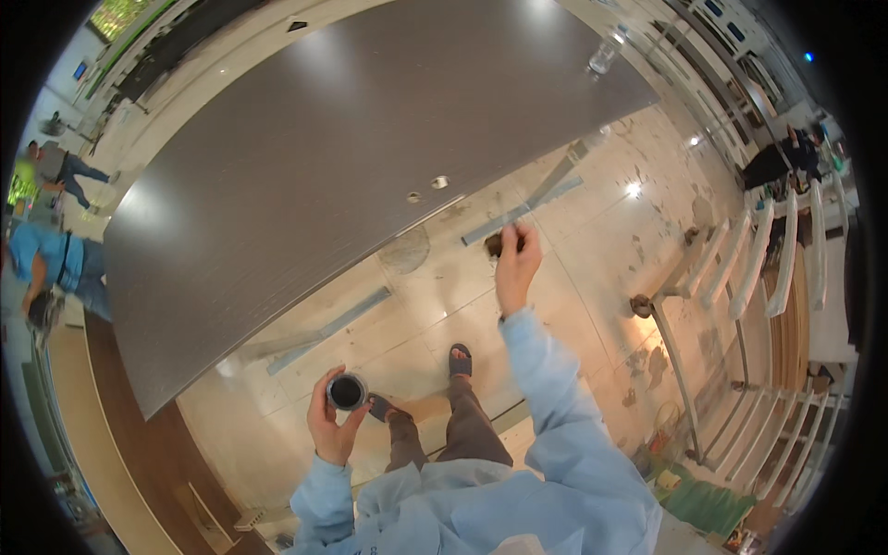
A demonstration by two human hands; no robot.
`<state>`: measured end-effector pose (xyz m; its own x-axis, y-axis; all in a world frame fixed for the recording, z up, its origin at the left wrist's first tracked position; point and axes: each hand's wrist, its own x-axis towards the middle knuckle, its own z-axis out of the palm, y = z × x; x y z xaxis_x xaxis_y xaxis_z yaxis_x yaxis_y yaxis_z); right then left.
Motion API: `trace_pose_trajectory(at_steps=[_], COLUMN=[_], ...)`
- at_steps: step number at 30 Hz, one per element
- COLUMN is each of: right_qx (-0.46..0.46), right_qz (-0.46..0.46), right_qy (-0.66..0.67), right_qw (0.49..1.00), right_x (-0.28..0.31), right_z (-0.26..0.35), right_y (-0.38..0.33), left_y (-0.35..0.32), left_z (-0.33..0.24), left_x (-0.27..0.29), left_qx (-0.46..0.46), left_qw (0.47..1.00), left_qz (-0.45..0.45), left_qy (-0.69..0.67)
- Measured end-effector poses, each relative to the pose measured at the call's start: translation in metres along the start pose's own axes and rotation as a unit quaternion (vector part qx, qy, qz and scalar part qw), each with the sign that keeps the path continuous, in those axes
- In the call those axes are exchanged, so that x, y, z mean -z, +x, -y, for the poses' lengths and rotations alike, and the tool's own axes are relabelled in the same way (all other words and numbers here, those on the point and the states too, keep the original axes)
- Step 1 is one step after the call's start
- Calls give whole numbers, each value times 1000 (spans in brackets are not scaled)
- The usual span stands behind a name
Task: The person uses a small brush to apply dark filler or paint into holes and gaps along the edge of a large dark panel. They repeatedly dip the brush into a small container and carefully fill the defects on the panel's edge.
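My left hand [335, 427] is wrapped round a small round cup [347, 392] with something dark, nearly black, inside it. Pinched in the fingers of my right hand [520, 264] is a small dark brown wad [495, 245]; whether it is cloth or sponge I cannot make out. Both hands are held on my side of a large dark brown-grey panel [305, 166] with a smooth, slightly shiny top. Near its close edge, two small round spots [440, 182] show, perhaps holes or fittings. The right hand is apart from that edge.
A clear plastic bottle [606, 52] stands on the panel's far right corner. To the right is a metal rack [689, 370] with pale wrapped bars sticking out. The tiled floor [592, 231] is stained. Other people [60, 259] are at the far left and far right.
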<state>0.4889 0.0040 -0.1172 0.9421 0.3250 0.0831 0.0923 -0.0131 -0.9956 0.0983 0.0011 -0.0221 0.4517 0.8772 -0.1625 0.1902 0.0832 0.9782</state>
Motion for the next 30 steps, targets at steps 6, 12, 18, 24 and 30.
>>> trace_pose_trajectory(at_steps=[6,12,18,24,30], right_qx=[157,283,365,425,370], right_qz=[-125,-105,-52,-52,-9], right_qy=[-4,-98,-119,-148,-123], right_qw=[980,948,922,891,921], right_x=[7,-35,-66,-103,-169], right_z=[-68,-80,-102,-94,-90], right_y=[200,235,167,82,-39], left_y=[14,8,-3,-21,-49], left_z=[38,68,90,99,118], left_x=[-57,-79,-64,-27,26], left_qx=[59,111,116,119,82], left_qw=[998,994,993,992,996], left_qz=[26,22,10,16,-2], left_qy=[17,-1,8,-38,-34])
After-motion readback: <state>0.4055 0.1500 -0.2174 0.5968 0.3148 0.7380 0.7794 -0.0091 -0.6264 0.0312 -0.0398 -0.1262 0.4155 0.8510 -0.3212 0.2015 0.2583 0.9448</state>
